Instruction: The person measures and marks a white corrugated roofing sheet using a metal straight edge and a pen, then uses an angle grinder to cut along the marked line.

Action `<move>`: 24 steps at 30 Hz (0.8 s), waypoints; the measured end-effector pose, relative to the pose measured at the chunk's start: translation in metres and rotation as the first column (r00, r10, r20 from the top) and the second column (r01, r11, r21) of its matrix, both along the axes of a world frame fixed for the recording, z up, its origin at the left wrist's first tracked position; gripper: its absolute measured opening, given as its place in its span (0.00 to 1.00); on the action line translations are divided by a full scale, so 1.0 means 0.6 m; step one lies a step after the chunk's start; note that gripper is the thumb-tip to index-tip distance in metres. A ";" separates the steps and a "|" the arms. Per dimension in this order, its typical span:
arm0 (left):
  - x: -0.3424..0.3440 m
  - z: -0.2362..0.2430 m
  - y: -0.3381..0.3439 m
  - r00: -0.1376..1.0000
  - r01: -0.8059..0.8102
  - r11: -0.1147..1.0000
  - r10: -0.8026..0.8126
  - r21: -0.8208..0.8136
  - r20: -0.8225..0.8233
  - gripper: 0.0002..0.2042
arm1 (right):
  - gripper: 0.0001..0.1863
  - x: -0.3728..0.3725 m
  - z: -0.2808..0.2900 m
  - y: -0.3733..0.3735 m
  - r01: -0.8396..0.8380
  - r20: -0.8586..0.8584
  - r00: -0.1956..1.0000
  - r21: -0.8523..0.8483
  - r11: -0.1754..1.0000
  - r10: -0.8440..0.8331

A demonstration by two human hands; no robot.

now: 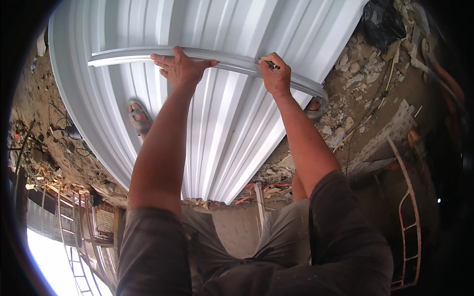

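Ribbed white metal roofing sheets (222, 143) lie beneath both my arms. Across the ribs runs a long, narrow metal trim strip (232, 61). My left hand (181, 68) rests on this strip left of its middle, fingers spread and thumb pointing right. Farther right, my right hand (276, 75) is closed around a dark pen or marker (270, 64), whose tip points left beside the strip's far edge. Whether the tip touches metal is too small to tell.
My sandalled left foot (138, 114) stands on the sheet, and my right foot (315, 105) is by the strip's right end. Broken rubble (360, 69) covers the ground at right, with a black plastic bag (383, 24). Rusty metal frames (414, 217) stand on both sides.
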State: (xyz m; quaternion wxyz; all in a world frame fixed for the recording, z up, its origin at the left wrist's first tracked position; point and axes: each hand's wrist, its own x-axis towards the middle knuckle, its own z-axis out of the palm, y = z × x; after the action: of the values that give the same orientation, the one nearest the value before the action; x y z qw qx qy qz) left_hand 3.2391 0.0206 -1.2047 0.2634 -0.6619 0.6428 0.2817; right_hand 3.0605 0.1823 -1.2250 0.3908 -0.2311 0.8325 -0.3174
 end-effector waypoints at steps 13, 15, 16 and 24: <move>-0.001 -0.012 0.000 0.999 0.004 1.000 -0.003 -0.018 0.045 0.57 | 0.04 -0.069 0.018 0.126 0.154 -0.127 0.978 -0.079 0.985 -0.163; -0.005 -0.005 -0.001 0.999 -0.005 1.000 0.005 -0.004 0.038 0.57 | 0.05 -0.123 0.029 0.193 0.301 -0.163 0.940 -0.017 0.954 -0.299; -0.012 -0.002 -0.002 1.000 -0.007 1.000 0.007 0.007 0.030 0.57 | 0.05 -0.150 0.029 0.225 0.348 -0.221 0.911 -0.039 0.937 -0.348; -0.008 -0.010 0.000 0.999 0.013 1.000 -0.012 -0.020 0.037 0.58 | 0.06 -0.194 0.032 0.260 0.536 -0.072 0.844 0.064 0.841 -0.532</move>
State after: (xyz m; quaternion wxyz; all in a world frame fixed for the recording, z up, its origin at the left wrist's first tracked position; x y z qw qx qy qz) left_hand 3.2345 0.0207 -1.2106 0.2702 -0.6654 0.6448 0.2616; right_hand 2.9440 0.3386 -1.2060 0.2747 0.0181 0.8859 -0.3734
